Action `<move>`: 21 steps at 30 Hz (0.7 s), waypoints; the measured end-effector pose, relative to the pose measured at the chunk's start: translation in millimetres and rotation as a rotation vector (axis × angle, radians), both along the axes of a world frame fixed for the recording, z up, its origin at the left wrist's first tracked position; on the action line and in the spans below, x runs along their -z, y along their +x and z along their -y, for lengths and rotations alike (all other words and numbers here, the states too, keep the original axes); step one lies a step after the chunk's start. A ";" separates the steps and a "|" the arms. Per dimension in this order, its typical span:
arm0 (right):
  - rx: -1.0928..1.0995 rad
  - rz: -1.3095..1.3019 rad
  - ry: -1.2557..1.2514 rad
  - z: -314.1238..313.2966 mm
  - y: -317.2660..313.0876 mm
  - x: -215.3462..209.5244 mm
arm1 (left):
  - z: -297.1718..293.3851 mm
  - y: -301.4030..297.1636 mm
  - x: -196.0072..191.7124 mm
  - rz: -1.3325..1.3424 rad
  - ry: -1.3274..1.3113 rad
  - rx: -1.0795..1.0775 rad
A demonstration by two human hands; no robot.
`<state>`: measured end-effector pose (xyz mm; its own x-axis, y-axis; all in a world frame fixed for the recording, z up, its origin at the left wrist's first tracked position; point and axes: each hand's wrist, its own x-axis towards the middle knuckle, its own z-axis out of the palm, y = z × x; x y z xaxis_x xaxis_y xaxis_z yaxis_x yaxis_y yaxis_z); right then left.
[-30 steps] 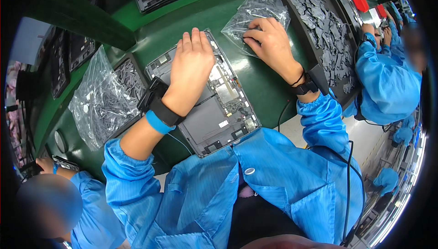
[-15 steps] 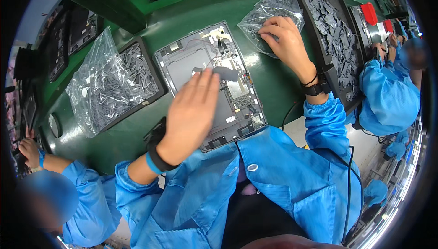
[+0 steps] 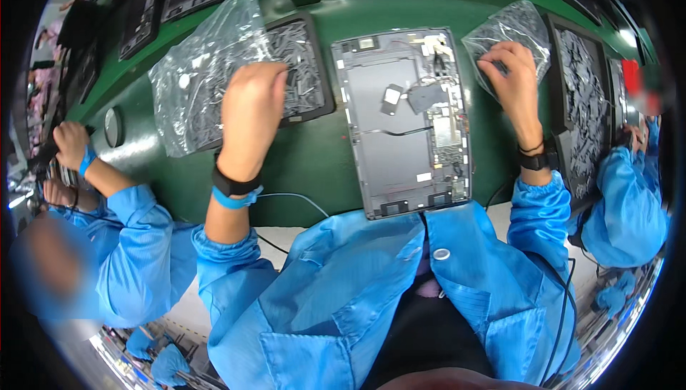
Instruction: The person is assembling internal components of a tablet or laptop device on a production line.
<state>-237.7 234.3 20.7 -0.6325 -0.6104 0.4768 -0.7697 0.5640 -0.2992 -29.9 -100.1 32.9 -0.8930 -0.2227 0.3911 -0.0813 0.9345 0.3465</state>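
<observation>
Our left hand (image 3: 250, 108) reaches into the black tray (image 3: 304, 68) of small grey parts on the green bench (image 3: 300, 168), fingers curled down over the clear plastic bag (image 3: 204, 68) that lies across it, though we cannot tell whether its grip has closed on a part yet. Our right hand (image 3: 514, 76) pinches into the smaller clear bag (image 3: 511, 26) just right of the open grey device chassis (image 3: 404, 122), which lies flat between the two hands. We do best to lift single pieces cleanly and keep our sleeves off the loose cable (image 3: 400, 131) on the chassis.
</observation>
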 end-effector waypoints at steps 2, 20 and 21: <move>-0.003 0.013 -0.051 5.5 4.0 -5.4 | -7.3 -2.7 0.2 0.021 0.034 -0.008; -0.134 0.294 0.148 68.2 -15.9 -29.9 | -13.5 -5.5 -11.1 -0.036 0.225 -0.098; -0.121 0.260 0.187 67.6 -15.8 -29.3 | -22.5 -4.9 -14.4 -0.055 0.353 -0.119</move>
